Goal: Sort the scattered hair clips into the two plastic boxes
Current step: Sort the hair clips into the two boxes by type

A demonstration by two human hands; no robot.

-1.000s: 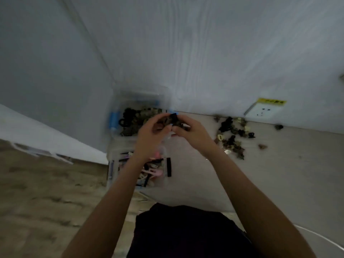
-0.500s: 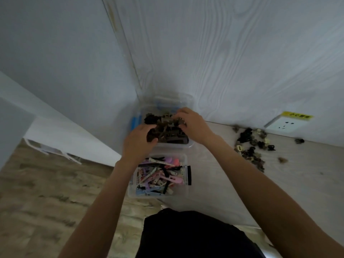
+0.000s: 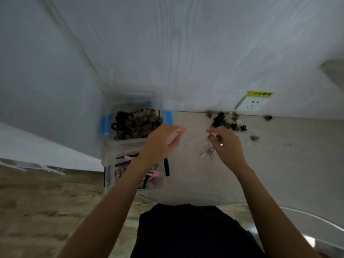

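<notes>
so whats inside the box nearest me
Pink and pale flat clips show in the near box. The left forearm covers its middle, so the rest is hidden.

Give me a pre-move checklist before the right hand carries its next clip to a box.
1. Right hand has a clip in its grip: cannot tell, blurred.
2. Left hand empty: ok, fingers look open.
3. Far box of dark claw clips open: ok.
4. Near box of pastel flat clips reachable: not ok, left forearm lies across it.
5. Loose clips left by the wall: ok, pile in view.
</notes>
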